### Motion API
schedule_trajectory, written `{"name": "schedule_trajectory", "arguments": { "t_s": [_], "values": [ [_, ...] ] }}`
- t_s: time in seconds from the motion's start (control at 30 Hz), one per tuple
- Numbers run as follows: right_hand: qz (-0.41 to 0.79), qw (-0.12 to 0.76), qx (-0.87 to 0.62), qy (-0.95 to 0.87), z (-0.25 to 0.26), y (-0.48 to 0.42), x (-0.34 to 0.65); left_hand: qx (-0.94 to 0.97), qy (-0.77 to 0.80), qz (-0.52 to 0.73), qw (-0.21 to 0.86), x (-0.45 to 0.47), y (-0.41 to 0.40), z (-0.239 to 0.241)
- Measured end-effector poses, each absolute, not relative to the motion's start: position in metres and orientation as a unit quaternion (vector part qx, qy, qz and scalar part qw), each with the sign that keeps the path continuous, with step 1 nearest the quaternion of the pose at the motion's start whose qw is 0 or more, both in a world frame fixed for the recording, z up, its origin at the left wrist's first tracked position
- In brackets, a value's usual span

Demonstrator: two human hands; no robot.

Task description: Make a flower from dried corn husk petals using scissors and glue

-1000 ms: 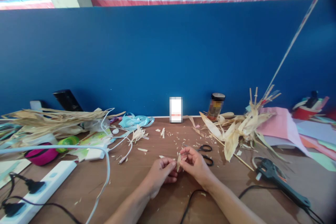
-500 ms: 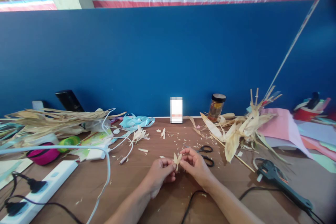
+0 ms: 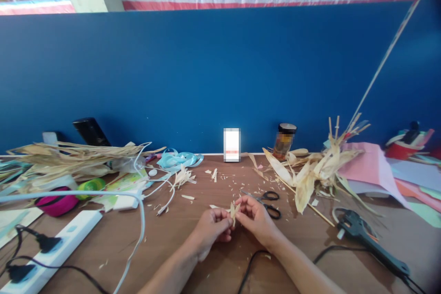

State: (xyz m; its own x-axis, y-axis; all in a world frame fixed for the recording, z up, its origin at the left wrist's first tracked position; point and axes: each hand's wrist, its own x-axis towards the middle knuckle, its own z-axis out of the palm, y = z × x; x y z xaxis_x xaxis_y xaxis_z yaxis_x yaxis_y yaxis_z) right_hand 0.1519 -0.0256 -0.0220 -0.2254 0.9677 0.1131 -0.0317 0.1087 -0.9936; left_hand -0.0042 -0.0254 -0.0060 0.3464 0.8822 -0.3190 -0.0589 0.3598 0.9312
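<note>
A small pale husk piece is held at the fingertips of the left hand and the right hand, just above a brown table. Black-handled scissors are partly hidden by the right hand. A dark glue gun is laid farther right, near piled dried husks. Two black plugs are pushed into a white power strip at left, and a lidded jar is set near the blue partition.

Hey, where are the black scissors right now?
In the head view, the scissors lie on the brown table just beyond the right hand, left of the glue gun.
</note>
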Motion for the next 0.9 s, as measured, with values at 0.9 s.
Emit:
{"name": "schedule_trajectory", "arguments": {
  "t_s": [0.9],
  "values": [
    [0.497,0.469,-0.423,-0.595,-0.0139,-0.0266,0.1513,0.467,0.464,0.337,0.673,-0.0034,-0.0276,-0.004]
  ]
}}
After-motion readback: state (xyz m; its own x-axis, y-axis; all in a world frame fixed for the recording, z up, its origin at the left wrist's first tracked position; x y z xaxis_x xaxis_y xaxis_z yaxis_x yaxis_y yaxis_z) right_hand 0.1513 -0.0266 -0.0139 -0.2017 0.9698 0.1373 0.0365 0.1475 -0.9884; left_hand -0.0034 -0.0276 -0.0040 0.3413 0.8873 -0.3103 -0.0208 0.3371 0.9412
